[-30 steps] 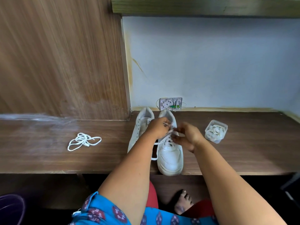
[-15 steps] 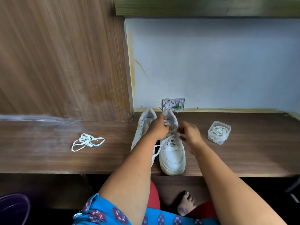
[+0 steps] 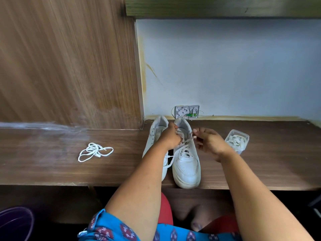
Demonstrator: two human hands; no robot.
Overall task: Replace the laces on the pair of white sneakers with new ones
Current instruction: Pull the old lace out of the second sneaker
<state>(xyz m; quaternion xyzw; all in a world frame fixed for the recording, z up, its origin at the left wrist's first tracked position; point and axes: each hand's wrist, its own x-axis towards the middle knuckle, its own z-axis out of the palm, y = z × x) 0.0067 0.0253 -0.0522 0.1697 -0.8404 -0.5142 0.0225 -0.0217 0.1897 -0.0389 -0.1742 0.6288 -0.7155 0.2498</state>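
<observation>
my left hand (image 3: 171,137) grips tongue area of right sneaker (image 3: 186,159); my right hand (image 3: 209,142) pinches its lace (image 3: 186,141); white pair side by side on worktop (image 3: 52,164), toes toward me; left sneaker (image 3: 156,136) unlaced; loose lace (image 3: 94,151) well left

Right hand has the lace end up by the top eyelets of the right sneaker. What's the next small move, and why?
Probably pull that lace snug with the right hand while the left hand steadies the right sneaker: the strand looks slack across the eyelets, and another length dangles loose beside the toe.
</observation>
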